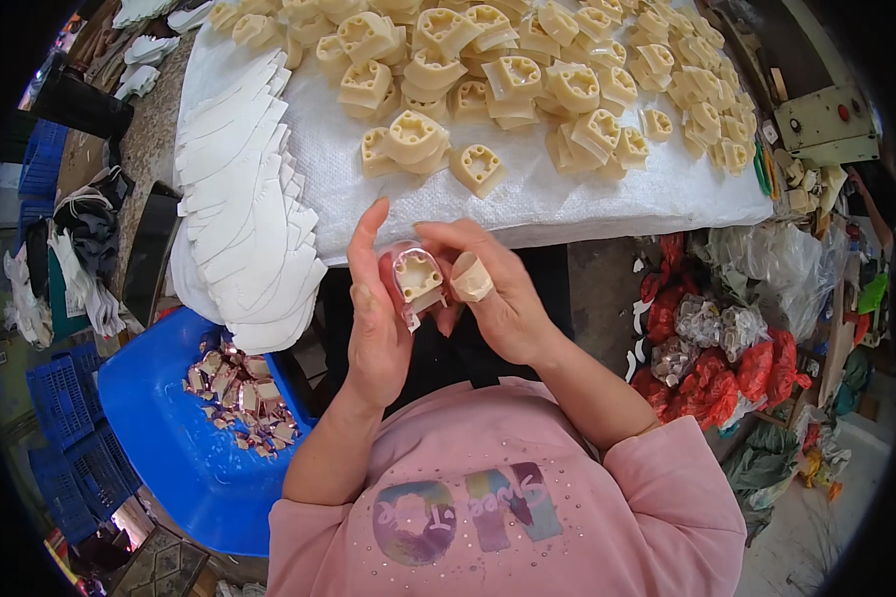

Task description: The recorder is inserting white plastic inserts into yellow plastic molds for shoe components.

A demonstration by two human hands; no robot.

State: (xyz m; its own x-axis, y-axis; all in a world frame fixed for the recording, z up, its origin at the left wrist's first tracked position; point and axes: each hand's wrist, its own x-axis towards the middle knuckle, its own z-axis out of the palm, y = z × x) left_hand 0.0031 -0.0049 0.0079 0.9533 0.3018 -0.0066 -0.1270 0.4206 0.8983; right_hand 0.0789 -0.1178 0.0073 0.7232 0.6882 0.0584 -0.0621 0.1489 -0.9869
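Between my two hands, in front of my chest, is a beige hollow block point(417, 276), shaped like a shoe heel and edged by a glossy, clear pinkish layer. My left hand point(372, 316) cradles its left side, with one finger pointing up. From the right, my right hand point(503, 294) grips it, its fingers partly hidden behind the block. A beige wrapping point(471, 279) covers the tip of my right thumb. Beyond my hands, many similar beige blocks point(480, 169) lie heaped on a table covered in white woven sheeting point(338, 204).
A fanned stack of white sole-shaped sheets point(244, 214) hangs over the table's left edge. Below it stands a blue basin point(159, 428) with broken beige and shiny purple-pink pieces point(244, 393). Red and clear plastic bags point(712, 373) crowd the right side, below a control box point(826, 117).
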